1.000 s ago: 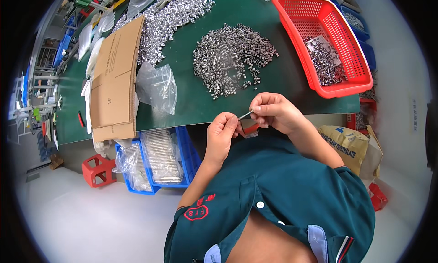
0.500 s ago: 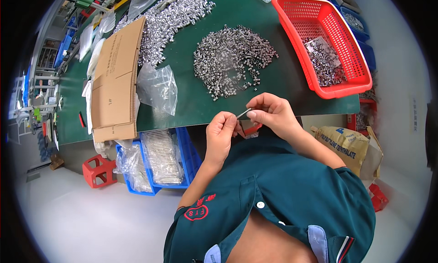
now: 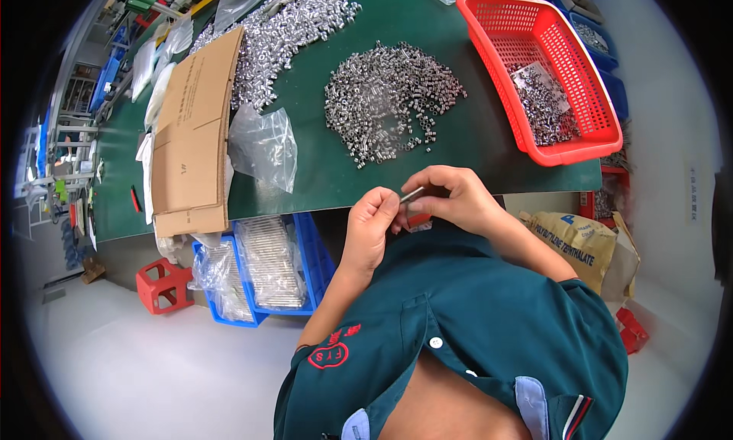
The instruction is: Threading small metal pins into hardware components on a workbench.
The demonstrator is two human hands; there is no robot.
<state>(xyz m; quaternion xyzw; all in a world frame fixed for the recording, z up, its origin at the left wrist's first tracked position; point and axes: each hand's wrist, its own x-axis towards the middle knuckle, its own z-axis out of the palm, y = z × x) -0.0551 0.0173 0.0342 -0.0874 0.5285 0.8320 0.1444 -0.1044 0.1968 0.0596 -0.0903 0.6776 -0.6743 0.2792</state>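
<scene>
A thin metal rod (image 3: 412, 195) shows in the gap between my hands, just off the bench's near edge. My left hand (image 3: 369, 225) pinches its lower left end between thumb and fingers. Around the other end curl the thumb and forefinger of my right hand (image 3: 458, 202); their exact contact is partly hidden. Beyond my hands, a heap of small silvery metal sleeves (image 3: 374, 96) lies on the green bench top (image 3: 473, 146). To the right, a red perforated basket (image 3: 569, 156) holds more small metal pieces and a pale slip.
A second metal heap (image 3: 294, 39) lies farther back left. Beside it are a cardboard sheet (image 3: 191, 135) and a clear plastic bag (image 3: 263, 146). Blue bins (image 3: 309, 253) with bagged rods and a red stool (image 3: 164, 286) stand below. A yellow sack (image 3: 573, 245) is at my right.
My right hand has shifted slightly left, closer to my left hand, and its forefinger now reaches over the rod. Less rod shows between the hands. The heaps and basket have not moved.
</scene>
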